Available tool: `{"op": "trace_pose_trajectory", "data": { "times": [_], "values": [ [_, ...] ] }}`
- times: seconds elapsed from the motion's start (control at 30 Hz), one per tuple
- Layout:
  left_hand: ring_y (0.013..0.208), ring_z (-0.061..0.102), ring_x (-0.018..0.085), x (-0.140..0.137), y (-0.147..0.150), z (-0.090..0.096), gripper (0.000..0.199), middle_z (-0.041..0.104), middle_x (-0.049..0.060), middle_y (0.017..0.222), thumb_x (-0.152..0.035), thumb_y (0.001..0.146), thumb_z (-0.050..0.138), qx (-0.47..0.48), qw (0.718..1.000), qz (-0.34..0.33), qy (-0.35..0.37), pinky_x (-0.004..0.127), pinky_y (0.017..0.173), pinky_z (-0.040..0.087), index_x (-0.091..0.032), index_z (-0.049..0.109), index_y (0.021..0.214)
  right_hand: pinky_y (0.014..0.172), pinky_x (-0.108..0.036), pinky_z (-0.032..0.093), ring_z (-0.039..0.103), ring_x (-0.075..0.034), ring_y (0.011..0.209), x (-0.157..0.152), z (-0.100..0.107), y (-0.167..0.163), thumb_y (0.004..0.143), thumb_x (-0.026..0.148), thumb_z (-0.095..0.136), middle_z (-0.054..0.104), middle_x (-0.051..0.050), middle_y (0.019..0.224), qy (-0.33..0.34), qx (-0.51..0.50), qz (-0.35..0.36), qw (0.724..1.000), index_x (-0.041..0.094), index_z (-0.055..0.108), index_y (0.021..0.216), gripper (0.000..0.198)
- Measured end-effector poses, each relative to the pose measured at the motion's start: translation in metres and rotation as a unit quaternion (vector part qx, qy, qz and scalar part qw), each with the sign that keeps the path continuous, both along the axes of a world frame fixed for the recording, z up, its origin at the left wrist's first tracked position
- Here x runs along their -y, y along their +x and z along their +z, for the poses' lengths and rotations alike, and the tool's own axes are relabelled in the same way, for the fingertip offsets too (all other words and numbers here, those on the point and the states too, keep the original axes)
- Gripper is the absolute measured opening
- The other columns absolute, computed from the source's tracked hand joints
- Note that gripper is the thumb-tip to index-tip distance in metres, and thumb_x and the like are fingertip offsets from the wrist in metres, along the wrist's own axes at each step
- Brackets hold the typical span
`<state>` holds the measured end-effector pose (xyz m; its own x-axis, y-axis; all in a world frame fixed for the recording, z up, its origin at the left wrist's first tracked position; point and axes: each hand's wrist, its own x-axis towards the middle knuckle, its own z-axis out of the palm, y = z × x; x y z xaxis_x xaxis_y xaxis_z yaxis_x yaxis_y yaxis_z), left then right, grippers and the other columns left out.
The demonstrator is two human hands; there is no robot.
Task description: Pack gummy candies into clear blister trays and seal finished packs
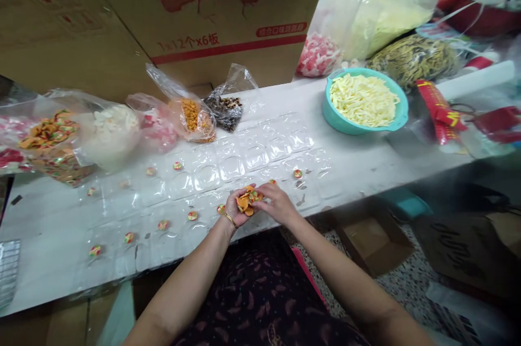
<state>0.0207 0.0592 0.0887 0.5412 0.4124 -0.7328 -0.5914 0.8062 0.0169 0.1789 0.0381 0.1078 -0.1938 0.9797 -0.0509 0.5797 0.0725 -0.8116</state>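
Note:
My left hand (pixel 233 209), with a gold bracelet at the wrist, cups a small heap of orange discs (pixel 245 205), some with red, green and yellow printed faces. At the heap's right side, my right hand (pixel 279 202) has its fingers pinched together on a disc, partly hidden by the fingers. Both hands hover over the front edge of clear plastic trays (pixel 207 176) with moulded hollows. Single printed discs lie spaced out in the front hollows, such as one disc (pixel 192 216) left of my hands and another disc (pixel 298 174) to the right.
Behind the trays stand open plastic bags, including a bag of more discs (pixel 52 134), a white-filled bag (pixel 116 129) and a bag of orange bits (pixel 193 118). A turquoise basin (pixel 345 124) holds pale yellow strips. Large cardboard boxes (pixel 228 20) rise behind the table (pixel 391 164).

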Motion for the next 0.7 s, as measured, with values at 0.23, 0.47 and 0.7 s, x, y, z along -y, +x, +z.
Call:
{"op": "trace_pose_trajectory", "data": {
  "times": [0.23,0.47,0.7],
  "values": [
    [0.072,0.061,0.019,0.001,0.002,0.003,0.029,0.064,0.007,0.08,-0.019,0.072,0.046,-0.022,0.999,-0.022,-0.016,0.034,0.066,0.048,-0.014,0.056,0.1,0.077,-0.033,0.041,0.053,-0.014,0.071,0.004,-0.003,-0.022,0.069,0.012,0.055,0.062,-0.001,0.073,-0.092,-0.063,-0.045,0.993,0.021,0.064,0.077,0.015],
    [0.087,0.061,0.024,0.001,-0.001,0.004,0.027,0.063,0.011,0.096,-0.02,0.073,0.048,-0.023,0.999,-0.017,-0.033,0.041,0.076,0.048,-0.014,0.055,0.098,0.059,-0.025,0.045,0.055,-0.012,0.061,0.003,-0.019,0.013,0.063,0.031,0.058,0.063,0.0,0.069,-0.181,-0.268,-0.267,0.908,0.018,0.062,0.076,0.018],
    [0.094,0.059,0.025,0.004,-0.017,0.003,0.027,0.062,0.011,0.103,-0.018,0.074,0.048,-0.061,0.997,-0.014,-0.034,0.04,0.076,0.049,-0.015,0.055,0.1,0.054,-0.027,0.043,0.053,-0.013,0.053,-0.016,-0.053,0.156,0.065,0.03,0.051,0.063,-0.004,0.064,-0.129,0.009,-0.496,0.858,0.012,0.062,0.078,0.024]
  ]
}}
